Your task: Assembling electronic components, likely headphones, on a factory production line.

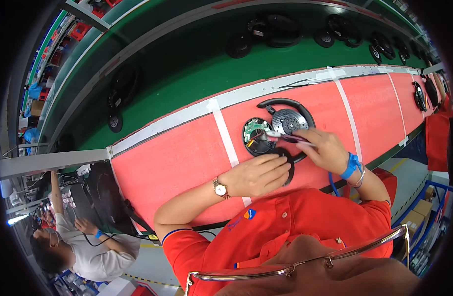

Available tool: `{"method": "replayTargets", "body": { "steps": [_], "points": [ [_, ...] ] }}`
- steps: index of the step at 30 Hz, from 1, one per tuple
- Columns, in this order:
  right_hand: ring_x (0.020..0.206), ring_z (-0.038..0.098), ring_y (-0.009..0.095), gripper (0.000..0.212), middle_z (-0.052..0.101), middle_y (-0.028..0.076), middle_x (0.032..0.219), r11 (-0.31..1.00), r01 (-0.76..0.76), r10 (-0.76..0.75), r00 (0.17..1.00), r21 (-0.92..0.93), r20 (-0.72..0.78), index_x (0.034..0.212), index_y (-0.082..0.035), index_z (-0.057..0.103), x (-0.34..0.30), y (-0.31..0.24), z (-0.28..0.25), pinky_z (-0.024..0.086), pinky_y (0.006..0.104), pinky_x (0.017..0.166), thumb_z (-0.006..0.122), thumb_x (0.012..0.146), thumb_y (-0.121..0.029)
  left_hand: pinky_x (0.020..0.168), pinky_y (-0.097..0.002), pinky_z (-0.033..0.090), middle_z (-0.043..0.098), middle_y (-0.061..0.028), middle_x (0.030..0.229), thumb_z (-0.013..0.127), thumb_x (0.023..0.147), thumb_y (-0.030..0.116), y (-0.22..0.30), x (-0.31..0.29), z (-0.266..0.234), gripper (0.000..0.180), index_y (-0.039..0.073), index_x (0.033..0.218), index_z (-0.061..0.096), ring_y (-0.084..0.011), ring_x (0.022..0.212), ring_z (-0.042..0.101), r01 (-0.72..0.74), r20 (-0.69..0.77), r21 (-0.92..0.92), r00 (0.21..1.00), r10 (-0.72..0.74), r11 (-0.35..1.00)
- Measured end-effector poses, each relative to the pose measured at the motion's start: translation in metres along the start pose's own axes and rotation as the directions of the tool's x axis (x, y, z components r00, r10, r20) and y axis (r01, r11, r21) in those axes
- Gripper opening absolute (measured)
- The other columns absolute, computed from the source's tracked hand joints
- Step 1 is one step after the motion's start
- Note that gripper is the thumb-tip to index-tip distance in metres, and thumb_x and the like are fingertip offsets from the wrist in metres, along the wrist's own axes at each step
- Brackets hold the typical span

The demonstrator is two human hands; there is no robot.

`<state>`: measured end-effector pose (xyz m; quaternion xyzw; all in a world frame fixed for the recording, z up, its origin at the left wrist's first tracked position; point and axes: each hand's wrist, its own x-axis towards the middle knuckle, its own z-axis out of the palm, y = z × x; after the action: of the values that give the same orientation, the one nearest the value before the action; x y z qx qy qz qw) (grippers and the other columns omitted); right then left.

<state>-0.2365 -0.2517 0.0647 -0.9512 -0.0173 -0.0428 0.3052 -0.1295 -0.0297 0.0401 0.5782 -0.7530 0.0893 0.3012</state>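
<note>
a long bench carries a pink-red mat, crossed by white tape strips and edged at the back by a pale grey border, where thin black strands lie. on the mat sit a round black housing with its green board exposed and, just beside it, a black ring-shaped part with a perforated silver disc. beyond, a green surface bears several black ring-shaped units.

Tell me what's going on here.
At a pink-topped bench, a person's left hand is on a dark round part. The right hand holds a slim pale item, too blurred to identify, by an exposed green circuit board. Beside that board, a curved black frame bends around a silver disc.
</note>
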Motion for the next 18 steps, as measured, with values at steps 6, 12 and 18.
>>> {"method": "replayTargets", "body": {
  "steps": [6, 12, 18],
  "points": [
    [0.060, 0.064, 0.031, 0.027, 0.066, 0.013, 0.071, 0.996, 0.005, -0.024, 0.978, 0.090, 0.207, 0.103, -0.008, 0.067, -0.017, -0.002, -0.006, 0.051, 0.0395, 0.055, 0.070, 0.082, -0.025, 0.071, -0.0313, 0.056, 0.067, -0.0157, 0.091, 0.062, 0.079, 0.005, -0.005, -0.001, -0.020, 0.011, -0.001, 0.088, 0.061, -0.0251, 0.080, 0.068, -0.224, -0.225, 0.070, 0.946, 0.234, 0.972],
    [0.064, 0.064, 0.031, 0.022, 0.066, 0.013, 0.072, 0.993, 0.110, -0.100, 0.972, -0.036, 0.215, 0.096, -0.011, 0.069, -0.019, 0.016, -0.012, 0.051, 0.0400, 0.057, 0.070, 0.075, -0.015, 0.067, -0.0317, 0.057, 0.066, -0.0190, 0.091, 0.063, 0.078, 0.006, -0.007, -0.008, -0.015, 0.015, -0.002, 0.090, 0.059, -0.0277, 0.080, 0.067, -0.251, -0.184, 0.054, 0.949, 0.257, 0.966],
    [0.077, 0.064, 0.034, 0.029, 0.067, 0.014, 0.083, 0.971, 0.151, -0.134, 0.986, -0.184, 0.102, 0.094, -0.006, 0.069, -0.013, 0.054, -0.054, 0.052, 0.0401, 0.065, 0.066, 0.065, -0.003, 0.072, -0.0355, 0.059, 0.066, -0.0223, 0.095, 0.062, 0.080, 0.007, 0.000, -0.004, -0.004, 0.015, -0.001, 0.090, 0.055, -0.0312, 0.084, 0.067, -0.231, -0.205, -0.048, 0.955, 0.216, 0.972]
  ]
}}
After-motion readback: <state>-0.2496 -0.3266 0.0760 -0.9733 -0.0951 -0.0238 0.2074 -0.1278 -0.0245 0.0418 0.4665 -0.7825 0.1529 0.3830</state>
